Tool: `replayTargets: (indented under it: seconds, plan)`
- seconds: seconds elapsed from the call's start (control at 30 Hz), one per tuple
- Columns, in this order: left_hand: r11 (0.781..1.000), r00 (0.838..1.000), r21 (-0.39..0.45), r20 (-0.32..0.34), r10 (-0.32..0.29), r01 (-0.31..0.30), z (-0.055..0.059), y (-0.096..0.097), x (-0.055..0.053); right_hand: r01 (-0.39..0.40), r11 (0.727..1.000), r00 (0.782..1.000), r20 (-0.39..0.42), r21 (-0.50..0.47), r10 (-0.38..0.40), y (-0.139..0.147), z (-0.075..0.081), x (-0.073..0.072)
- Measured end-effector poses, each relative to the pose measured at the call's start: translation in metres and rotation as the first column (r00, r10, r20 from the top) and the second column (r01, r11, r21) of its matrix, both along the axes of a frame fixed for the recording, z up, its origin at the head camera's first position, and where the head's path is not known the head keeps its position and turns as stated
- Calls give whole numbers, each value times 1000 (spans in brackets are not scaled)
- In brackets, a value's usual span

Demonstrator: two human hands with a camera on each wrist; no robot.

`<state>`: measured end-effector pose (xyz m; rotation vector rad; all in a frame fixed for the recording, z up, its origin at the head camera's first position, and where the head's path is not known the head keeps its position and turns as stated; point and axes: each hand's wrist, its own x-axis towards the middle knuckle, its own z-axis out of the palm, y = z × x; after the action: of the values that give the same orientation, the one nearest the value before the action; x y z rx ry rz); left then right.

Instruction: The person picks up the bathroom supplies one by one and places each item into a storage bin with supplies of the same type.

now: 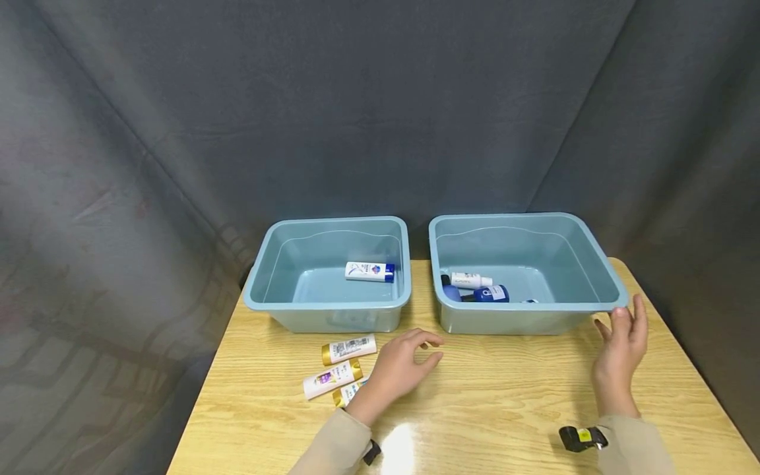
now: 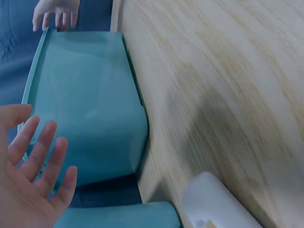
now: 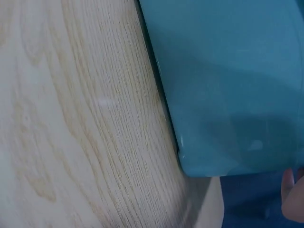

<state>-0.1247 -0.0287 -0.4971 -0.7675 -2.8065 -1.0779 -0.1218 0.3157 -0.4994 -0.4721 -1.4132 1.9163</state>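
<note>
Over the table, in front of the gap between two blue-grey plastic bins, my left hand [image 1: 400, 366] hovers with loosely bent fingers and holds nothing. My right hand [image 1: 619, 359] touches the front right corner of the right bin [image 1: 505, 322], fingertips at its rim. Inside that bin lie a white bottle [image 1: 470, 280], a dark blue bottle [image 1: 491, 294] and a violet-blue one [image 1: 451, 291], partly hidden by the front wall. The left wrist view shows the left hand [image 2: 38, 180] spread beside the bin's wall, with the right hand [image 2: 57, 14] at the far end.
In the left bin [image 1: 332, 321] lies a white bottle with a blue cap [image 1: 363, 271]. Three pale gold-capped bottles lie on the wooden table [image 1: 487, 409] left of my left hand; the nearest bottle [image 1: 349, 394] is partly covered by that arm. Dark cloth [image 1: 380, 119] hangs behind.
</note>
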Motion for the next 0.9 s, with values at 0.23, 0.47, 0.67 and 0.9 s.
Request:
replayTargets:
  seconds: [0.23,0.47,0.67,0.9]
  plan:
    - [998,1000,52,18,26,-26,-1,-8,0,20,1000,999,34,-9,-19,-12,1,13]
    - [996,998,80,38,47,-50,0,-15,3,18,995,1000,-14,-101,-19,-29,0,27]
    - [992,998,110,40,58,-62,-1,-23,4,-40,998,999,17,-43,41,-47,-5,38]
    - [984,992,152,99,80,-94,-6,-36,5,-85,996,996,28,-17,85,-66,-12,45]
